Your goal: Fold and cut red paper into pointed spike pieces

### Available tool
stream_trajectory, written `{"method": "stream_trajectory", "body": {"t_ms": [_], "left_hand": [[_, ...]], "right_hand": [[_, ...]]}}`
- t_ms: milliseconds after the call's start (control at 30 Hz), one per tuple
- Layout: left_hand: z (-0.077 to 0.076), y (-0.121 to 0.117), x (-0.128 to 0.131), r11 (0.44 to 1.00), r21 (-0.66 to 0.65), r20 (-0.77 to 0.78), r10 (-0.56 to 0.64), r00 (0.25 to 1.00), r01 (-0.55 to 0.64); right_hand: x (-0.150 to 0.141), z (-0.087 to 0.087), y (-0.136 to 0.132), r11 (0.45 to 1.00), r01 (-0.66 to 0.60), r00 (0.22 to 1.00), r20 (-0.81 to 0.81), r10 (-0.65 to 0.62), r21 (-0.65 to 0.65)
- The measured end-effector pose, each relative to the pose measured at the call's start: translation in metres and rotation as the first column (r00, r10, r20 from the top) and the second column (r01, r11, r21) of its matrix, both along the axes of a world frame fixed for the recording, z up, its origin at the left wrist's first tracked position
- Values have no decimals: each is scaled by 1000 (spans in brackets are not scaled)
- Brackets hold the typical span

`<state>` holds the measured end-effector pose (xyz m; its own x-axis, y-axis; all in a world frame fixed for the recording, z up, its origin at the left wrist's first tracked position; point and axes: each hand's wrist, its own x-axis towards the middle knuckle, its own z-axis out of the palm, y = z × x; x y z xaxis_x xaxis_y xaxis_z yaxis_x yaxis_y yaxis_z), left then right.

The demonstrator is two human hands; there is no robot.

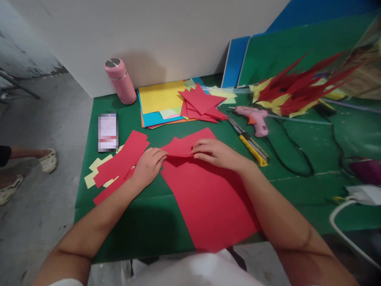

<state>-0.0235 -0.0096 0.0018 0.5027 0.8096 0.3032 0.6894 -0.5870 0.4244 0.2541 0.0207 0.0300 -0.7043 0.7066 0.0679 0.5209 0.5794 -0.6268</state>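
Note:
A large red paper sheet [208,198] lies on the green table [297,182] in front of me. On its far end sits a small folded red piece [178,149]. My left hand [148,166] pinches the left end of that piece with its fingers closed. My right hand [216,153] presses flat on its right end, fingers together. Red paper strips [122,161] lie just left of my left hand, over pale yellow scraps [91,178].
Beyond my hands: a pile of red folded triangles [201,104] on coloured sheets [159,97], a pink bottle [120,80], a phone [108,132], a yellow utility knife [250,143], a pink glue gun [256,120] with black cord, red-yellow paper spikes [297,89]. Another person's sandalled feet [47,160] stand left.

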Motion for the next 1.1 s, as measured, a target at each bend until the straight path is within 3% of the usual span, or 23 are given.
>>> {"method": "stream_trajectory", "body": {"t_ms": [133, 267, 567, 733, 967, 1100], "left_hand": [[-1, -1, -1, 998, 6, -21, 63, 998, -63], [-3, -2, -1, 994, 19, -16, 113, 994, -112], [-4, 0, 1, 992, -4, -35, 129, 991, -129], [-4, -1, 3, 992, 6, -102, 122, 987, -122], [-6, -2, 3, 994, 10, -36, 113, 993, -113], [-7, -1, 3, 995, 11, -30, 104, 994, -104]], "right_hand": [[-1, -5, 1, 998, 58, 998, 18, -58, 26], [-5, -12, 3, 979, 200, 979, 20, -201, 39], [-16, -20, 1, 902, 418, 906, -26, -422, -106], [-20, -23, 0, 896, 437, 898, -16, -440, -76], [-26, -24, -4, 905, 411, 911, -26, -411, 105], [-30, -26, -6, 908, 396, 918, -19, -397, 140]]}}
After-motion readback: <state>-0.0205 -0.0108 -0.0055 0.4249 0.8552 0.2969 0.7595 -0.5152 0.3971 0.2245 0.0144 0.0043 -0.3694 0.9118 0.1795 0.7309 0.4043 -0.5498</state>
